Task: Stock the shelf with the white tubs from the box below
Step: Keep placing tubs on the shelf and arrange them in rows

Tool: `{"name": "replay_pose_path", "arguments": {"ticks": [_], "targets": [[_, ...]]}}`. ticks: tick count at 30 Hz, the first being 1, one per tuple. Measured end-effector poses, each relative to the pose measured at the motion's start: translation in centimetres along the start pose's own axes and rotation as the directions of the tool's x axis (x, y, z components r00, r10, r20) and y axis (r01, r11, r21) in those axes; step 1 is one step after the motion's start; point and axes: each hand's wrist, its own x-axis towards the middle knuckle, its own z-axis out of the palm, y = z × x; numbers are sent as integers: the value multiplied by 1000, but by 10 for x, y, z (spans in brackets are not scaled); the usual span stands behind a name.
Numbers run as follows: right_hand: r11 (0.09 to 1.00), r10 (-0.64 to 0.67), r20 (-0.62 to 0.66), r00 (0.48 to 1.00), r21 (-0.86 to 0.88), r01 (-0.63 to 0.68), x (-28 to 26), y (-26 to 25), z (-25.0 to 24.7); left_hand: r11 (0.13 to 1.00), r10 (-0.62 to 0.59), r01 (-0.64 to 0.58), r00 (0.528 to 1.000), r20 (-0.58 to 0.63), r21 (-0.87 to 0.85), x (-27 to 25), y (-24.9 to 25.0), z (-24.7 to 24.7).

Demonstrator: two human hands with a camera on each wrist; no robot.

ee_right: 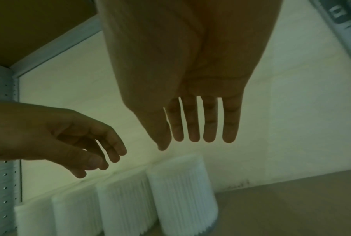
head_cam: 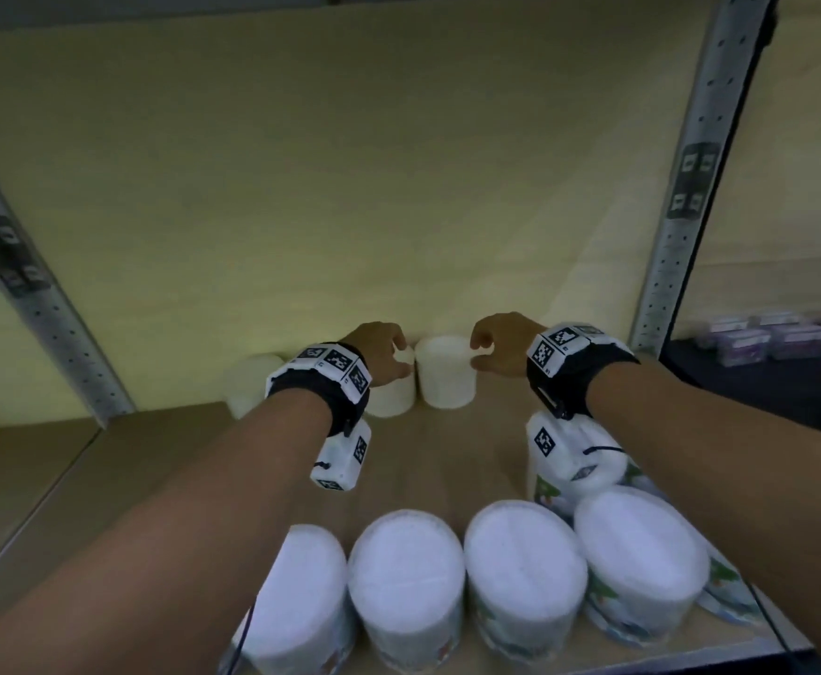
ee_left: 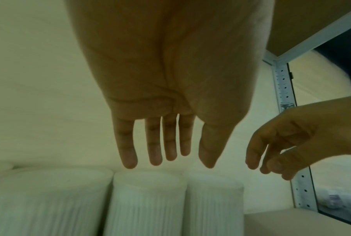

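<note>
While both forearms reach side by side into the shelf bay, the hands hang just above the back row of tubs, palms down.

Left hand [ee_left: 170, 89]: fingers [ee_left: 128, 153] straight and slightly spread, pointing down toward the lid of the middle back tub [ee_left: 148, 201]; tips just above it, a thin gap visible in the left wrist view. Holds nothing.

Right hand [ee_right: 190, 63]: fingers [ee_right: 230, 124] straight, close together, thumb alongside; held above the rightmost back tub [ee_right: 182, 194], apart from it. Holds nothing. From the head view its fingers look loosely bent beside that tub's upper edge; contact cannot be told there.

White tubs, back row: three ribbed tubs upright against the rear wall, touching side by side, with the leftmost back tub [head_cam: 252, 387] partly hidden behind the left wrist.

White tubs, front row: four tubs with white lids [head_cam: 525, 562] along the shelf's front edge, a fifth partly hidden under the right wrist.

Shelf [head_cam: 423, 450]: brown board, grey perforated uprights [head_cam: 681, 187] at both sides.

Both wrists carry black bands with white marker blocks [head_cam: 564, 343].
</note>
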Motion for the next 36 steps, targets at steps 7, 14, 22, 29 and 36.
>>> {"name": "replay_pose_path", "arguments": {"ticks": [7, 14, 22, 29, 36], "targets": [[998, 31, 43, 999, -59, -28, 47, -15, 4, 1000, 2, -4, 999, -53, -26, 29, -32, 13], [991, 67, 119, 991, -121, -53, 74, -24, 13, 998, 28, -31, 997, -71, -47, 42, -49, 25], [983, 57, 118, 991, -182, -35, 76, -29, 15, 997, 51, -57, 993, -110, -53, 45, -49, 27], [980, 40, 153, 988, -198, -9, 73, -29, 11, 995, 54, -63, 991, -120, -78, 45, -50, 28], [994, 17, 139, 990, -105, -2, 73, -33, 8, 993, 44, -56, 992, -120, -101, 46, -51, 30]]}}
